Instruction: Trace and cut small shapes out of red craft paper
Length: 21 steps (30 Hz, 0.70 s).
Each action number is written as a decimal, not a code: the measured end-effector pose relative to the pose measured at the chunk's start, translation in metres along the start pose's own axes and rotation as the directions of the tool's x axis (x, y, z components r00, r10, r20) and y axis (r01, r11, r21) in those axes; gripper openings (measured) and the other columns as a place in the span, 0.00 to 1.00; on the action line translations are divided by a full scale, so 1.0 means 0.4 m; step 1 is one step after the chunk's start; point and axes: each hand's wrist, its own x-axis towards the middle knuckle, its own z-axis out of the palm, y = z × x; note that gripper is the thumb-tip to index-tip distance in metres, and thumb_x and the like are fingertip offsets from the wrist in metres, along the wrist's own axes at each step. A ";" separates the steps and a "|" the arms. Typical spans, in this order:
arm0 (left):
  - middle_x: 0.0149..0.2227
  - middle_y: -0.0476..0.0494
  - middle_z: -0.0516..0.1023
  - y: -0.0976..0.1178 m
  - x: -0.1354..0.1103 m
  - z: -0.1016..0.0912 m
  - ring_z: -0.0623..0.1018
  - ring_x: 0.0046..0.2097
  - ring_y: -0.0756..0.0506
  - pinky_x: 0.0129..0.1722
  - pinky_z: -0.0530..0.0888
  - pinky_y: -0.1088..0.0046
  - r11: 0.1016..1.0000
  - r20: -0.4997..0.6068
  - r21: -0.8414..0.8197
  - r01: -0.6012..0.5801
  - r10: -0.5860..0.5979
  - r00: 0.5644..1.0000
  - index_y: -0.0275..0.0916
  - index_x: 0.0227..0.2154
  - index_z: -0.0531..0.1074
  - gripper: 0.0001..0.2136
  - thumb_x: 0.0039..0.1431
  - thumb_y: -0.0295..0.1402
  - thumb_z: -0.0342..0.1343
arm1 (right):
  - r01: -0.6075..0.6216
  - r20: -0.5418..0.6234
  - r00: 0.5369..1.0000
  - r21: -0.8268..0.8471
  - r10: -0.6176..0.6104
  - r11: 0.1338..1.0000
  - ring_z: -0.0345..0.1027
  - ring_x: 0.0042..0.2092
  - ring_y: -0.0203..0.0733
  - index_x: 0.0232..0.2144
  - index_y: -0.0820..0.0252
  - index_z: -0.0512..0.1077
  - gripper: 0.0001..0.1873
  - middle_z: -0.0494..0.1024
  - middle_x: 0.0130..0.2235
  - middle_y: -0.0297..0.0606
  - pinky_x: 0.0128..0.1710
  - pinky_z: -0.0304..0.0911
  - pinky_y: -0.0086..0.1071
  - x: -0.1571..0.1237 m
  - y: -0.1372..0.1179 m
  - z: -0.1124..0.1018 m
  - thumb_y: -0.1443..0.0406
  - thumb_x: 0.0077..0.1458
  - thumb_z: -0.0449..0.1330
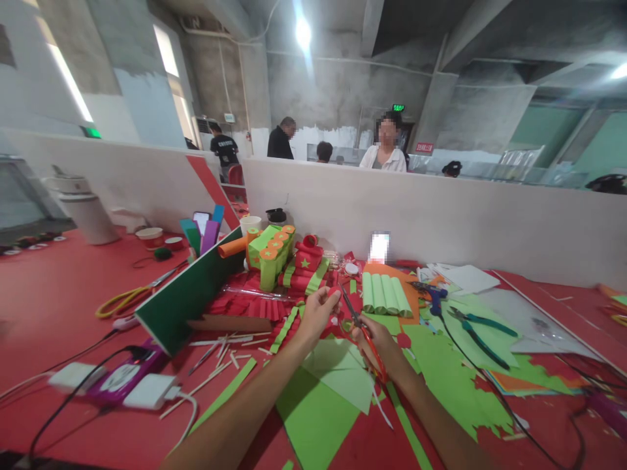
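My left hand (317, 312) pinches a small red paper piece (334, 292) between thumb and fingertips. My right hand (381, 343) is closed around the orange-red handles of scissors (373, 356). Their dark blades point up and left, close beside the red paper; whether they touch it I cannot tell. Under and between the hands lie pale green sheets (343, 375) and a brighter green sheet (318, 418). Just beyond the hands stand several light green paper rolls (386, 294) side by side and a red and green paper model (304, 264) with a star on it.
Pliers with teal handles (482, 333) and a blue-handled tool with a cord (435, 300) lie to the right. Toward the left are a dark green board (186, 294), yellow-handled scissors (125, 300) and a purple power strip (127, 375). A white partition (431, 222) runs behind; people are beyond it.
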 end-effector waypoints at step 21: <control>0.20 0.53 0.71 0.009 0.002 -0.007 0.69 0.23 0.52 0.26 0.67 0.77 0.994 0.026 0.102 -0.024 0.021 0.999 0.37 0.25 0.69 0.17 0.50 0.46 0.63 | 0.145 -0.026 0.988 -0.130 -0.149 0.981 0.56 0.18 0.32 0.31 0.58 0.68 0.21 0.64 0.19 0.27 0.16 0.50 0.24 0.004 -0.010 -0.019 0.47 0.57 0.57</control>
